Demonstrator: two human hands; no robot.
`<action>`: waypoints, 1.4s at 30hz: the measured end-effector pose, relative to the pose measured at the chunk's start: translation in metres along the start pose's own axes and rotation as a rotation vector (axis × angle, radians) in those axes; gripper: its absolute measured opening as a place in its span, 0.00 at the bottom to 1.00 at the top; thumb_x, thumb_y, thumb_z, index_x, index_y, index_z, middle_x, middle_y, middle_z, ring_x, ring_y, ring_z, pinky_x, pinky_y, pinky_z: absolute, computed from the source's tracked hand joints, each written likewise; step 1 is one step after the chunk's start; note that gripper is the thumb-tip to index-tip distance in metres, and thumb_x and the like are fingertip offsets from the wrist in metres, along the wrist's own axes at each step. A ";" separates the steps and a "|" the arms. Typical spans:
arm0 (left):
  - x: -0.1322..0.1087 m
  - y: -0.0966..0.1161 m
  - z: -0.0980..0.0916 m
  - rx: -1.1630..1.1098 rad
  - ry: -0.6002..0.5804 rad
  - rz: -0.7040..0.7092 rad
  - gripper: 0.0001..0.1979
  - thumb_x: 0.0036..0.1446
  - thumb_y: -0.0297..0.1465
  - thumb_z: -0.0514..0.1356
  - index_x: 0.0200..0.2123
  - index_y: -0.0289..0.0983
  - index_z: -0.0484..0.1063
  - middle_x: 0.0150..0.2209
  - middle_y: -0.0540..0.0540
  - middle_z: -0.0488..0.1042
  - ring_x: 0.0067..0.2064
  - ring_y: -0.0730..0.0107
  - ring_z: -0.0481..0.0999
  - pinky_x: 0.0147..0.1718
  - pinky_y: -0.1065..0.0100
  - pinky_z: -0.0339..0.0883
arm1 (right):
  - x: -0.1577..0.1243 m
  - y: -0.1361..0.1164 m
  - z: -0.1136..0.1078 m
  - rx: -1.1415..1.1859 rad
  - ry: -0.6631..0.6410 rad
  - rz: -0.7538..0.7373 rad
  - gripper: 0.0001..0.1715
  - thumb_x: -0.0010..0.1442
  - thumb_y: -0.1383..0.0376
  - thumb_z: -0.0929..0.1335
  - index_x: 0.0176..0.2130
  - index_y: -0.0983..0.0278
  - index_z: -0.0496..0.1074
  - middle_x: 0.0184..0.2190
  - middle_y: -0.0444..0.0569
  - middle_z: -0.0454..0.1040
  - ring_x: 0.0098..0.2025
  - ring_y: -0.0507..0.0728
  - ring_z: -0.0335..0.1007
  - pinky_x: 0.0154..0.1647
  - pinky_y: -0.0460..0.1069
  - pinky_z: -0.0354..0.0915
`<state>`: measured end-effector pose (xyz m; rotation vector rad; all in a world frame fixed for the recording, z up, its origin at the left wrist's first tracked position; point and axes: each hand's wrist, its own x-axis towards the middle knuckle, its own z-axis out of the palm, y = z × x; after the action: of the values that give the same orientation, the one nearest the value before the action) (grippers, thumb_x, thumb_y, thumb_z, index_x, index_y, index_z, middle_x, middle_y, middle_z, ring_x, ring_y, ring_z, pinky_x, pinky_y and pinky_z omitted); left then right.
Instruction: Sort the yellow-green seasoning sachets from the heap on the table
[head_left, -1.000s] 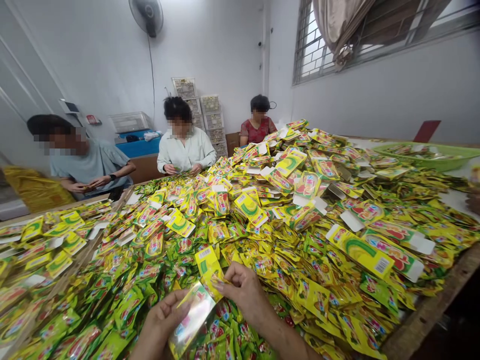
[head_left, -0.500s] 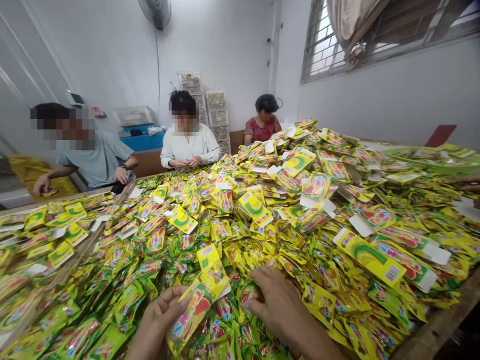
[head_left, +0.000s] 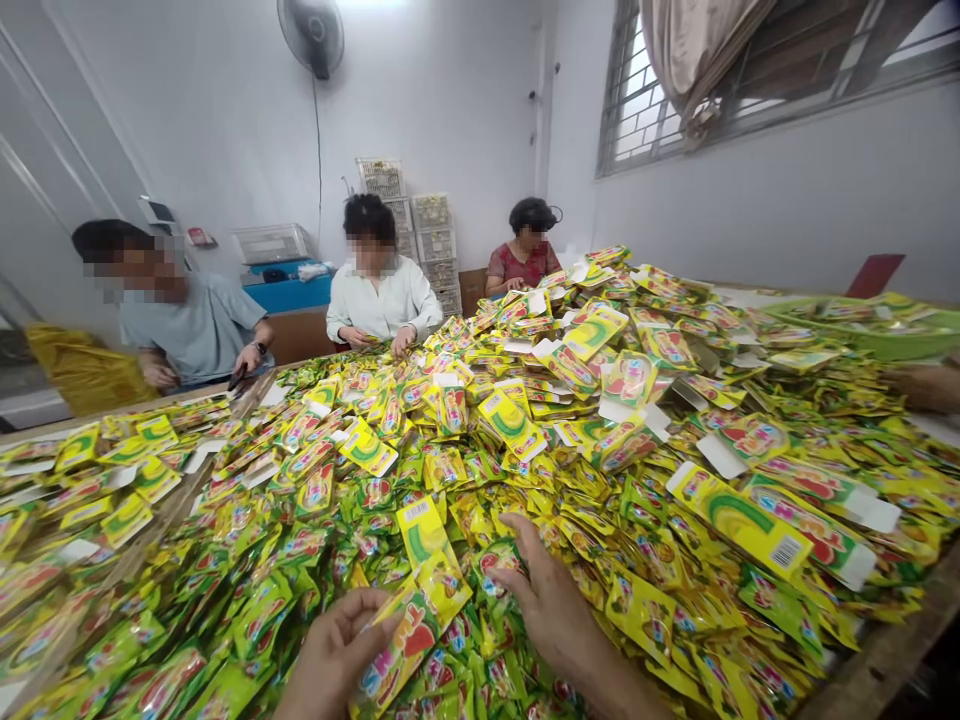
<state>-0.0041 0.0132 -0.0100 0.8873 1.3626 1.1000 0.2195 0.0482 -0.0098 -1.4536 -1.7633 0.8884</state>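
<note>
My left hand (head_left: 345,640), low in the head view, is closed around a small yellow and green printed box (head_left: 401,650) that lies slantwise in its fingers. A yellow packet (head_left: 444,585) shows at the box's upper end. Beyond it lies another yellow box (head_left: 424,530) with a barcode. My right hand (head_left: 547,600) is over the loose packets to the right, thumb and fingers apart, close to a green packet (head_left: 499,560). Green packets (head_left: 262,610) spread to the left, and yellow packets (head_left: 645,605) to the right.
A tall heap of printed boxes (head_left: 592,340) rises across the table. Three people sit on the far side. Another person's hand (head_left: 926,385) is at the right edge, near a green basket (head_left: 915,335). A wooden divider (head_left: 161,500) runs along the left.
My left hand and its box have shifted slightly right. My right hand's fingers have turned more upright, still apart. Across the table, the people's hands and heads have moved.
</note>
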 end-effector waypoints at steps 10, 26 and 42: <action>-0.010 0.014 0.007 0.041 -0.132 -0.015 0.15 0.38 0.39 0.67 0.27 0.34 0.72 0.25 0.47 0.75 0.27 0.69 0.70 0.28 0.71 0.62 | 0.012 -0.022 0.005 0.096 -0.201 -0.237 0.11 0.56 0.65 0.65 0.39 0.60 0.74 0.35 0.46 0.74 0.39 0.55 0.68 0.41 0.47 0.59; -0.011 0.009 0.016 0.036 -0.096 -0.001 0.16 0.39 0.39 0.66 0.29 0.34 0.74 0.27 0.45 0.77 0.30 0.64 0.73 0.31 0.68 0.66 | 0.009 -0.022 0.014 0.010 -0.177 -0.221 0.09 0.50 0.72 0.67 0.31 0.61 0.76 0.30 0.44 0.72 0.35 0.53 0.67 0.36 0.45 0.58; -0.008 0.006 0.016 -0.156 -0.012 -0.010 0.16 0.37 0.36 0.68 0.28 0.33 0.72 0.24 0.45 0.76 0.26 0.66 0.74 0.28 0.68 0.66 | 0.014 -0.014 0.016 0.484 -0.046 0.094 0.15 0.52 0.55 0.65 0.31 0.65 0.67 0.23 0.41 0.61 0.25 0.51 0.59 0.24 0.44 0.60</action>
<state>0.0115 0.0093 -0.0010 0.7712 1.2518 1.1750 0.1972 0.0587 -0.0058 -1.2061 -1.3875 1.2999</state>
